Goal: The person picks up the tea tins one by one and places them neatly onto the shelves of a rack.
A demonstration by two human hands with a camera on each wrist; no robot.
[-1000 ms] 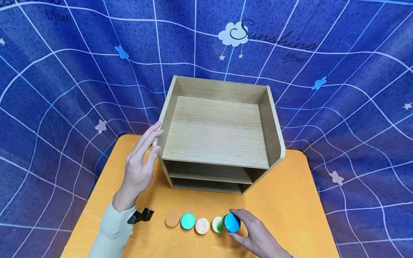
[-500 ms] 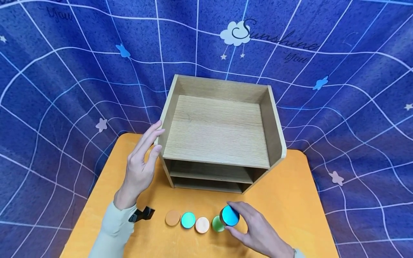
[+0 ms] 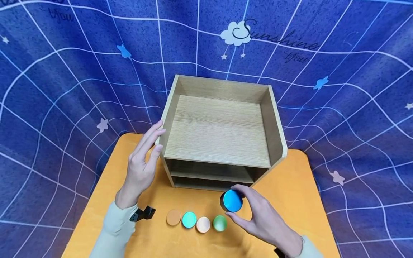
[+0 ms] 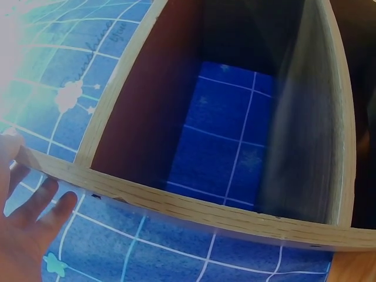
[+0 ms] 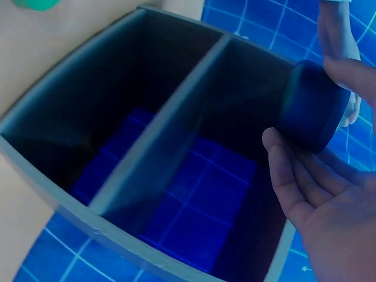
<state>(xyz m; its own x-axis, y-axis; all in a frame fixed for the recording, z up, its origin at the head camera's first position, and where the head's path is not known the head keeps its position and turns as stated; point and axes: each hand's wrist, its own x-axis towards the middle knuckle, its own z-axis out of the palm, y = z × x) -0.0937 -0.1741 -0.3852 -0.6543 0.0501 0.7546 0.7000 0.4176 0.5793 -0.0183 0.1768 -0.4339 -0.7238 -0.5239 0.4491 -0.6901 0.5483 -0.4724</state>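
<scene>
On the wooden shelf's (image 3: pixel 219 125) near side, right of centre, the right hand (image 3: pixel 260 217) pinches the blue-topped cylinder (image 3: pixel 232 201), while the left hand (image 3: pixel 141 168), fingers extended, touches the left wall (image 3: pixel 171 111).

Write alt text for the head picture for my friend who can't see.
A right hand holds a blue-topped round object in front of a wooden shelf unit, whose left side the left hand touches. On the orange table, an orange disc, turquoise disc, pink disc and green disc form a row.
</scene>
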